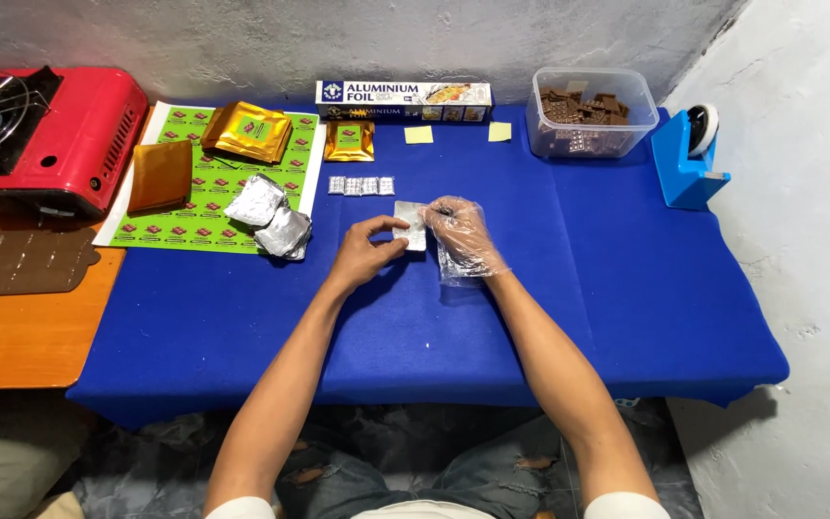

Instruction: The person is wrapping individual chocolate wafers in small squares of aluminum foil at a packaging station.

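My left hand (367,252) is bare and pinches the left edge of a small foil-wrapped piece (412,222) lying on the blue table cloth (569,259). On the piece's right edge rest the fingers of my right hand (463,237), which wears a loose clear plastic glove. Both hands meet at the middle of the table. A short row of small foil-wrapped pieces (361,185) lies just behind them.
A foil box (402,98) lies at the back by a clear tub of chocolate pieces (588,111). Gold pouches (247,131), crumpled foil packets (271,216) and a label sheet (206,207) lie left. A red gas stove (45,139), a brown mould (21,261), a blue tape dispenser (689,159).
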